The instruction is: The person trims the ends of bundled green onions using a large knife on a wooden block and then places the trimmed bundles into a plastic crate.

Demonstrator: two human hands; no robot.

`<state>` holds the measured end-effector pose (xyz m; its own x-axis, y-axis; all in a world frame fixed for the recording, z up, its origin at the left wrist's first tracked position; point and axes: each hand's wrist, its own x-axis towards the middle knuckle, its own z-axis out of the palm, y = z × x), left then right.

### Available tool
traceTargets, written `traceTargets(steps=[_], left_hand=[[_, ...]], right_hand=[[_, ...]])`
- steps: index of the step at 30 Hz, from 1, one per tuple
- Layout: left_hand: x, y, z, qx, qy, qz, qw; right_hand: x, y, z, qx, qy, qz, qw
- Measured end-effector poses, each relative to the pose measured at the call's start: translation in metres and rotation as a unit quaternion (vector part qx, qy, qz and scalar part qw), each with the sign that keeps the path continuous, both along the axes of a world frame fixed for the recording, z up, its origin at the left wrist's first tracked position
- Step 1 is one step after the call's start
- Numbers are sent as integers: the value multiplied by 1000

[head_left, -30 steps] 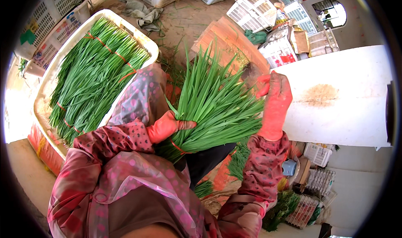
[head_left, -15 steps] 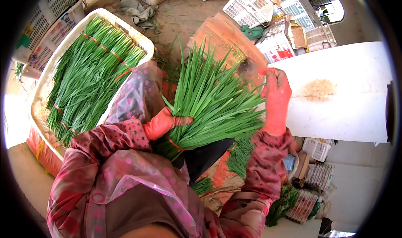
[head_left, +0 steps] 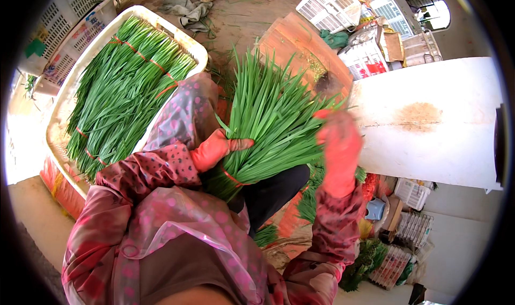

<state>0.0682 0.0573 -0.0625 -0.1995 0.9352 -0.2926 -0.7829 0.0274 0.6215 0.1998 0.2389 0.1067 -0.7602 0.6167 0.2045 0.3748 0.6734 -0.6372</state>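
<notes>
My left hand (head_left: 212, 150), in a pinkish-red glove with worn fingertips, is closed round a thick bunch of garlic chives (head_left: 273, 109) in front of me. The leaf tips fan out toward the far side and the right. A thin red band (head_left: 230, 177) circles the gathered end, just below the left hand. At the right edge of the leaves is my right hand (head_left: 341, 149), gloved alike and smeared by motion, so its fingers cannot be made out. To the left, a cream plastic tray (head_left: 54, 129) holds several banded bundles of chives (head_left: 115, 98) lying side by side.
A reddish-brown board (head_left: 300, 42) lies on the floor ahead. A white panel (head_left: 429, 101) stands close to my right arm. White crates (head_left: 327, 7) are stacked at the far right, others (head_left: 70, 10) at the left. More loose greens (head_left: 367, 257) lie at the lower right.
My right hand has swung down and slightly left, from beyond the leaf tips to their right edge. The left hand keeps its hold on the chives; the whole view has shifted slightly.
</notes>
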Motion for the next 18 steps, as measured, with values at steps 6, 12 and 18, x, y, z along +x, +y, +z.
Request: traceTargets(steps=[6,12,18], left_hand=[[6,7,-21,8,-8,48,999],[0,-2,-8,-15,-96,44,994],[0,-3,-3,12,-82,37,996]], right_hand=[[-5,-62,-73,293,-183,154,926],[1,-69,-89,246,-185,119,944],[-1,-65,-89,249,-54,42,966]])
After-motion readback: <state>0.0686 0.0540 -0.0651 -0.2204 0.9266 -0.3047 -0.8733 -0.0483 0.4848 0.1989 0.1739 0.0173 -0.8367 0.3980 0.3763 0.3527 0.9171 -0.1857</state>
